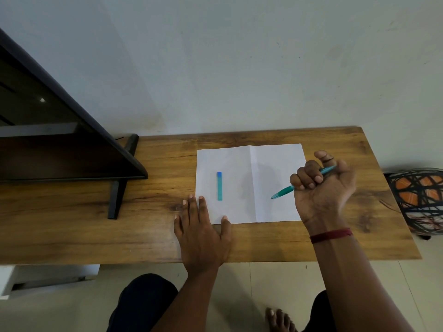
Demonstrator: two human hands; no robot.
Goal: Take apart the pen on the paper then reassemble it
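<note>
A white sheet of paper with a centre fold lies on the wooden table. The teal pen cap lies upright on the paper's left half. My right hand is closed in a fist around the teal pen body, held above the paper's right side with the tip pointing down-left. My left hand rests flat, fingers spread, on the paper's near left corner and the table.
A dark flat screen on a black stand fills the table's left part. A black wire basket with orange inside sits off the table's right end. My knees and a bare foot show below the front edge.
</note>
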